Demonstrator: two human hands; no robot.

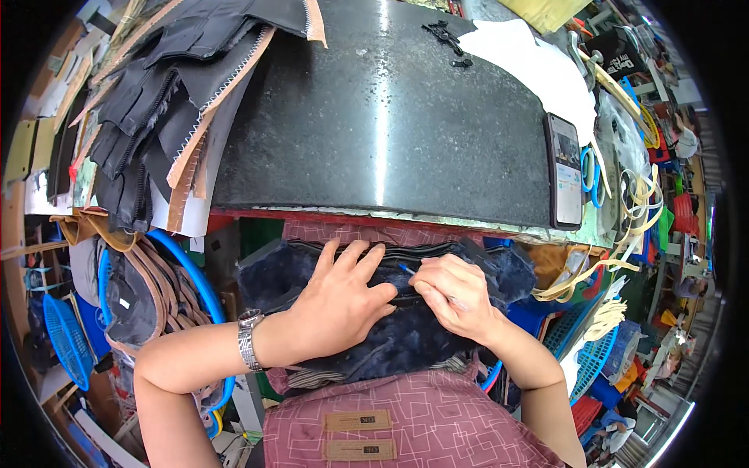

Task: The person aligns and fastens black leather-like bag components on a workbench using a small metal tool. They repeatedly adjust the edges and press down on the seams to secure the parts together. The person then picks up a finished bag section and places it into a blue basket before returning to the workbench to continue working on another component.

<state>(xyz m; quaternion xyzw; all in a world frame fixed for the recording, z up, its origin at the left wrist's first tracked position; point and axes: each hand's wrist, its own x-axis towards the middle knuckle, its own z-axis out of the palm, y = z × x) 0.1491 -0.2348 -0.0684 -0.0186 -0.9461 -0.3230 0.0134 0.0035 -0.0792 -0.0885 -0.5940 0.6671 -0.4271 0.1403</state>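
Note:
A dark navy, furry lined piece (pixel 390 343) lies across my lap, with black zipper-like strips (pixel 406 251) along its far side. My left hand (pixel 339 292) rests on it, fingers spread and pressing the surface. Pinched in my right hand (pixel 452 292) is a slim pen with a blue tip (pixel 406 268), which points left at the dark strips. The pen's other end is hidden by my fingers. Both hands are close together over the piece, just off the table's near edge.
Beyond my lap stands a dark stone-like table (pixel 374 117). Black leather pieces with tan stitched edges (pixel 211 101) are piled at left. At right are a phone (pixel 564 171), blue-handled scissors (pixel 591 175) and white sheets (pixel 523 58). Blue baskets (pixel 66 339) stand at the sides.

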